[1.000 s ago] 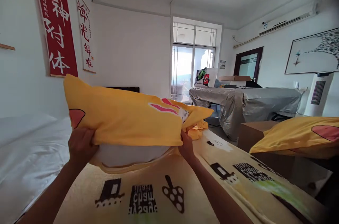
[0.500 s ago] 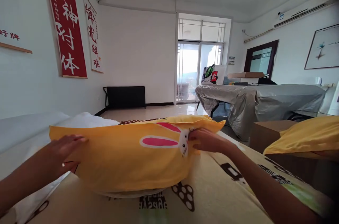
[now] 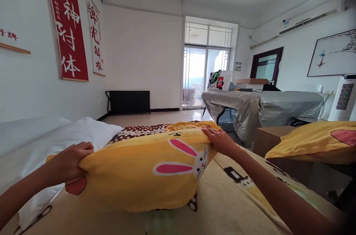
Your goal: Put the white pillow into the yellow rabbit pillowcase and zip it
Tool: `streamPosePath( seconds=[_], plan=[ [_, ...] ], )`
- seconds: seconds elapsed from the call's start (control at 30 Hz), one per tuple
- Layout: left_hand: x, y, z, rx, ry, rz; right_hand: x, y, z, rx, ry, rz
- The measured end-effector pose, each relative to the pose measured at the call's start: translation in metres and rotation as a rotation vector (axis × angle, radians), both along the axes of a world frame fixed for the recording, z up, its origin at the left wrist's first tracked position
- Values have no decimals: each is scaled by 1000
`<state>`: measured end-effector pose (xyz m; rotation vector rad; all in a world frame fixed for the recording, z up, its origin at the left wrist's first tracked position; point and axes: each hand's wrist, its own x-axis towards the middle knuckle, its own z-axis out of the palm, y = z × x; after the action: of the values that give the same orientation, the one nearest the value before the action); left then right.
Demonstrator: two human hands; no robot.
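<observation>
A yellow pillow (image 3: pixel 130 175) with a white rabbit print stands on its long edge on the bed (image 3: pixel 222 205), right in front of me. My left hand (image 3: pixel 76 159) grips its upper left part, fingers closed on the cloth. At the upper right, my right hand (image 3: pixel 219 139) pinches the pillow's top edge above the rabbit's face. A white pillow (image 3: pixel 89 133) lies behind and left of my left hand. Behind the yellow pillow, crumpled yellow cloth (image 3: pixel 191 125) rests beside a brown dotted blanket (image 3: pixel 144 130).
Another yellow pillow (image 3: pixel 311 142) lies on a cardboard box (image 3: pixel 269 135) at the right. Beyond stands a table covered in silvery plastic (image 3: pixel 289 101), with a bag (image 3: pixel 219 79) and boxes on it. A black folded panel (image 3: pixel 129 101) leans by the far wall.
Both hands have closed on the pillow, which now looks fuller and more upright. The right hand has moved from the rabbit's face to the top edge. My view has turned slightly right.
</observation>
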<state>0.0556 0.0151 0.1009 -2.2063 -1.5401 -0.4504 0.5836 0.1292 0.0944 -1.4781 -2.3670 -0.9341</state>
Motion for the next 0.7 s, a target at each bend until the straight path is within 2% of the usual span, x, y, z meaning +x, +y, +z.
streamPosePath(
  seconds=[0.07,0.13,0.23,0.27,0.33,0.4,0.47,0.53,0.6,0.7],
  plan=[
    [7,-2,17,-104,69,-2,0,-1,0,17,-38,-13],
    [25,-2,30,-75,103,27,-11,-4,8,23,-73,-10],
    [75,6,47,102,163,15,-56,-17,34,47,-107,41],
    [94,10,53,172,199,-29,-77,-23,45,68,-117,70],
    [127,20,62,318,262,-134,-121,-38,68,171,-190,191],
    [143,28,69,497,274,-200,-154,-52,88,300,-255,328],
    [138,36,72,679,243,-195,-167,-61,103,394,-264,372],
    [113,41,75,780,214,-102,-157,-60,115,440,-221,321],
    [79,44,81,752,197,73,-129,-52,129,457,-136,187],
    [32,46,99,646,95,470,-76,-27,154,450,73,-139]
  ],
)
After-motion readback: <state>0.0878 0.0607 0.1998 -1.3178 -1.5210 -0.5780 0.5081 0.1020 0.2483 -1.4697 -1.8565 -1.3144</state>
